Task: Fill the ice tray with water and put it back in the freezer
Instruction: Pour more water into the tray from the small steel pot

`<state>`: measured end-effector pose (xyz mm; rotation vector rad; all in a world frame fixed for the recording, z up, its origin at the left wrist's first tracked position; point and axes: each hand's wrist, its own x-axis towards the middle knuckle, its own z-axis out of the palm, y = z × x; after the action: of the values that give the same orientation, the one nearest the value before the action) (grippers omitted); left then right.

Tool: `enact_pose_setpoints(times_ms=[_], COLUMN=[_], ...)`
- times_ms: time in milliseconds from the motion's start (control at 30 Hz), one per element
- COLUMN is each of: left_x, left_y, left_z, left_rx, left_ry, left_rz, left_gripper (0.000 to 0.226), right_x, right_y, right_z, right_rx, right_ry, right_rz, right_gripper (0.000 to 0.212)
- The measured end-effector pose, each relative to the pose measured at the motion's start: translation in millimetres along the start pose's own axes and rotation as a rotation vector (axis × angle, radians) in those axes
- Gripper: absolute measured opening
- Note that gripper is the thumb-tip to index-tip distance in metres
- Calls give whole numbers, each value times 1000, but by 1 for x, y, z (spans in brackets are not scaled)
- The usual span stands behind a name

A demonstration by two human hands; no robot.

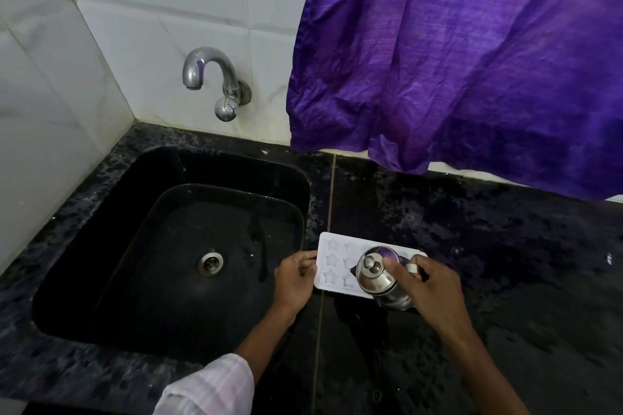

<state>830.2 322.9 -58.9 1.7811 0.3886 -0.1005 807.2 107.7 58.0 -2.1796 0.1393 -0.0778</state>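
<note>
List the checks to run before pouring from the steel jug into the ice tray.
1. Ice tray lies on the counter, right of the sink: ok.
2. Left hand holds the tray's left edge to steady it: ok.
3. Right hand grips the steel jug above the tray: ok.
4. Jug's mouth lines up with a star cell: cannot tell, the jug's body hides it.
5. Water level in the cells: cannot tell, too pale to read.
6. Tap off, no stream showing: ok.
</note>
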Motion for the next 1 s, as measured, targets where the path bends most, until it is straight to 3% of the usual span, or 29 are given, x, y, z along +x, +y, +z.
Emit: enact_pose_setpoints(times_ms=[667, 1000], left_x=[-3, -3], left_y=[2, 1], left_z=[0, 0], left_rx=[-8, -4], left_ry=[1, 3], left_rz=[-7, -16], left_gripper=[29, 29], right_x=[-7, -1], right_y=[-2, 14], right_z=[-10, -10], right_rx=[35, -67], right_ry=[31, 43], right_rz=[26, -22], right_gripper=[52, 57])
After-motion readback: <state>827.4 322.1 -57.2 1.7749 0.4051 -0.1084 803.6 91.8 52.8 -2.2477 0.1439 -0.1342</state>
